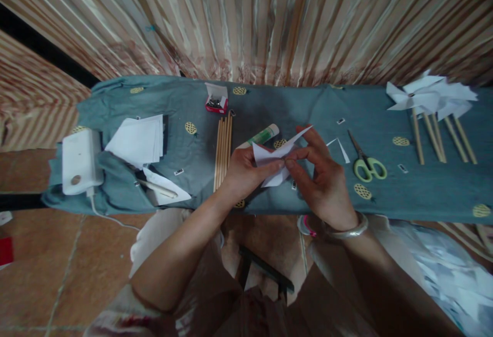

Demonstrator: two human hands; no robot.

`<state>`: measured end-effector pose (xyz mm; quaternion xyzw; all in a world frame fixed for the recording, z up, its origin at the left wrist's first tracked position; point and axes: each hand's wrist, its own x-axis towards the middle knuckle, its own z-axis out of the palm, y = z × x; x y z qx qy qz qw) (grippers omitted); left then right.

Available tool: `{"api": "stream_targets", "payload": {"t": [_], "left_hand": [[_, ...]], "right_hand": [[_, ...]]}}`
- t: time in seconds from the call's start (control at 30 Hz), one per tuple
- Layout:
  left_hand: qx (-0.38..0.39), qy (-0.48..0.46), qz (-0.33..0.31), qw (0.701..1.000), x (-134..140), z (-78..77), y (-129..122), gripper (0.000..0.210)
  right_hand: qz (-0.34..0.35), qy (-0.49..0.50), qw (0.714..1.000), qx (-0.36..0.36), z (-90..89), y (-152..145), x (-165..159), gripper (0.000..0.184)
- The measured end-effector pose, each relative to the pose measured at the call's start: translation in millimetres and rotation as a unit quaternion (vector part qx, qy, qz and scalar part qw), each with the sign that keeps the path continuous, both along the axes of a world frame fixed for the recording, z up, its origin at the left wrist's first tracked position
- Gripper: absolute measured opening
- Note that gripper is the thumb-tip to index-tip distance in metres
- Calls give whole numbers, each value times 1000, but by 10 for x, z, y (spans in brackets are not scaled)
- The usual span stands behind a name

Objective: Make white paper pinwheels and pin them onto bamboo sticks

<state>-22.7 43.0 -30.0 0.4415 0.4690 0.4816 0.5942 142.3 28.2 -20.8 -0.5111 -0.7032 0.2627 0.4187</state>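
Note:
Between my two hands, above the middle of the cloth, is a partly folded white paper pinwheel (265, 156) with its corners sticking up. My left hand (244, 172) grips its left side, thumb laid across the front. At the centre of the paper, my right hand (321, 180) pinches with thumb and forefinger; whether something small sits in that pinch is hidden. Behind my left hand lies a green and white glue stick (264, 135). Several thin wooden sticks (223, 144) lie side by side just left of that hand.
Green-handled scissors (365, 165) and a paper scrap (342, 149) lie to the right. Finished pinwheels on sticks (427, 95) are at far right. A small red box (216, 101) stands open at the back. Paper sheets (136, 139) and a white corded device (80, 160) sit left.

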Motion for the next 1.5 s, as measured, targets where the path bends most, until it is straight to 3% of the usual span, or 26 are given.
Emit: {"api": "stream_targets", "payload": {"t": [0.27,0.4,0.5,0.63,0.73,0.93,1.5], "left_hand": [[-7,-10,-13,1000,-6,1,15,27],[-53,-55,11,997,3,4,9,31],[-76,-81,15,994,19,-13,4,34],[-84,-90,-11,992,42,-45,3,35],[-81,-81,-30,993,46,-68,1,33],[-60,-62,-44,995,27,-87,-7,30],[10,-14,-38,999,20,-103,11,36]], "right_hand": [[-5,40,999,1,41,-24,-26,6],[-29,76,997,0,53,12,29,28],[-20,123,989,-78,49,67,93,36],[49,211,948,-234,45,110,139,30],[58,256,926,-272,56,111,133,27],[50,239,926,-287,72,105,127,22],[11,211,949,-236,53,93,76,18]]}}
